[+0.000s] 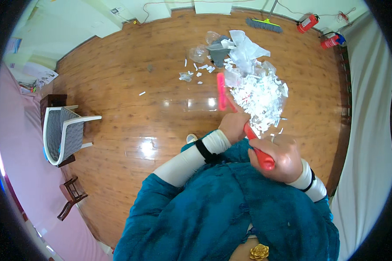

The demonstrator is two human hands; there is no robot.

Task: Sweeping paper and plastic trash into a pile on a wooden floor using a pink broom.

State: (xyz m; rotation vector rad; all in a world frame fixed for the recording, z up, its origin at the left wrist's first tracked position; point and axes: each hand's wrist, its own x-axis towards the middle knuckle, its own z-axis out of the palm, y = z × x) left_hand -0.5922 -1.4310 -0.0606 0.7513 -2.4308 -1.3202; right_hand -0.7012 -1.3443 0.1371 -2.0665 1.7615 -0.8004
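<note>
- Red-handled tool (pixel 251 131) slants across the space before the person's body; its pinkish head (pixel 222 91), slightly blurred, is beside the left edge of the scrap heap (pixel 257 98); whether it touches the floor I cannot tell.
- Left hand (pixel 234 126) curls around the handle nearer the head; right hand (pixel 279 157) wraps around the near end, fingers folded tight, the rounded tip showing past the grip.
- White scraps make up the heap, just beyond the hands; its near edge frays into loose strips, its far edge meets crumpled pale plastic (pixel 247 50).
- Wooden floor (pixel 117 130) stretches broadly between the heap and the white-framed chair (pixel 65 135); a narrower strip runs rightward to the pale curtain (pixel 368 130).
- Grey-bristled broom (pixel 264 26) stands by the far wall (pixel 161 9); near it, the left fire extinguisher (pixel 308 23) and right fire extinguisher (pixel 330 42) bear pale markings, their print too small to tell.
</note>
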